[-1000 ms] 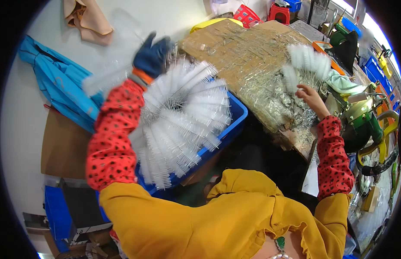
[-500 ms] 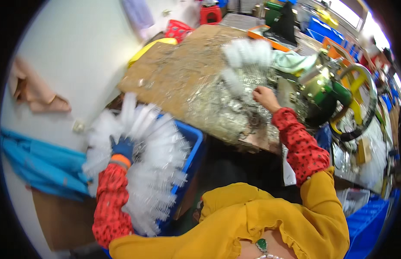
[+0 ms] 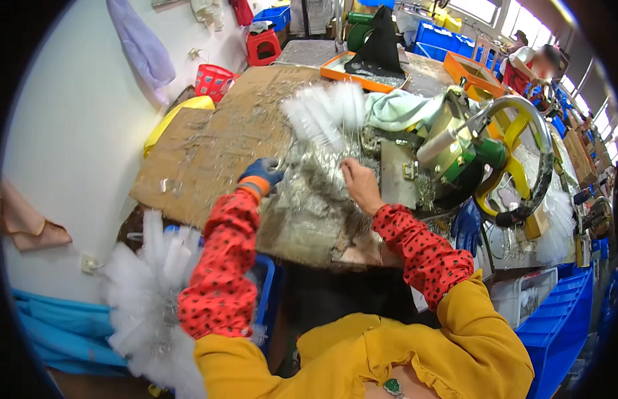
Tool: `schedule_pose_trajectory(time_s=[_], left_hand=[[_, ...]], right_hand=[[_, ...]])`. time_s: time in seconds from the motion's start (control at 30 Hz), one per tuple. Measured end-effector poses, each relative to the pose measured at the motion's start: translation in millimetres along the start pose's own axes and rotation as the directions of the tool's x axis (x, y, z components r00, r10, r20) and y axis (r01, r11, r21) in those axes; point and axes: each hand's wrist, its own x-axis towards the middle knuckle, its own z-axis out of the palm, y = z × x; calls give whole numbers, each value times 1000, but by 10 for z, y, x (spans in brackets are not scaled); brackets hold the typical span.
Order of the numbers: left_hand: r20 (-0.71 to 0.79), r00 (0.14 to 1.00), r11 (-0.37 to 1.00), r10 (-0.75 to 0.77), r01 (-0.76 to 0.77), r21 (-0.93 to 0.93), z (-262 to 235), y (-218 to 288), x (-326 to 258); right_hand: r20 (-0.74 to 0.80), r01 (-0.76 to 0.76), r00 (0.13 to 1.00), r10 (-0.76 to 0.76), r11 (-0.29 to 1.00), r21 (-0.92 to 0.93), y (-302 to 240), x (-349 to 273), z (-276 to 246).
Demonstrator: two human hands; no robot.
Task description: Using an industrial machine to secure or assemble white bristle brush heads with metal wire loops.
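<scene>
My left hand (image 3: 261, 174), in a blue glove with an orange cuff, hovers over the work table (image 3: 209, 153). Its fingers are slightly curled and apart, with nothing visible in them. My bare right hand (image 3: 361, 185) is to its right, thumb and fingers drawn together beside a heap of clear plastic film (image 3: 309, 193); anything between the fingertips is too small to make out. Just beyond both hands lies a fanned bundle of translucent white plastic strips (image 3: 325, 113). A larger pile of similar strips (image 3: 146, 306) fills a blue bin (image 3: 263, 282) below my left arm.
A green press (image 3: 458, 156) with a yellow-spoked handwheel (image 3: 515, 159) stands right of my right hand. Beside it are a pale green cloth (image 3: 402, 110) and a blue glove (image 3: 467, 226). An orange tray (image 3: 349, 73) lies farther back. Another person (image 3: 525, 70) works at the far right.
My left hand has left the strips in the bin and moved up and right over the table. My right hand remains beside the plastic film; the whole view has shifted.
</scene>
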Motion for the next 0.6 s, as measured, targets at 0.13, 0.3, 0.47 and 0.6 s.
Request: schedule_pose_trajectory(time_s=[0.13,0.3,0.47,0.6], left_hand=[[-193,954,915,-228,143,-376,640,88,785],[-604,793,968,-79,-83,-236,1381,229,1455],[-187,963,399,-191,-98,-912,1504,439,1539],[78,951,170,-298,133,-976,1402,278,1649]], right_hand=[[-150,-24,989,2,990,-143,304,642,-120],[58,-474,872,486,869,-142,868,1034,335],[416,-723,685,598,490,487,998,1122,469],[657,-825,562,503,283,489,770,1161,331]])
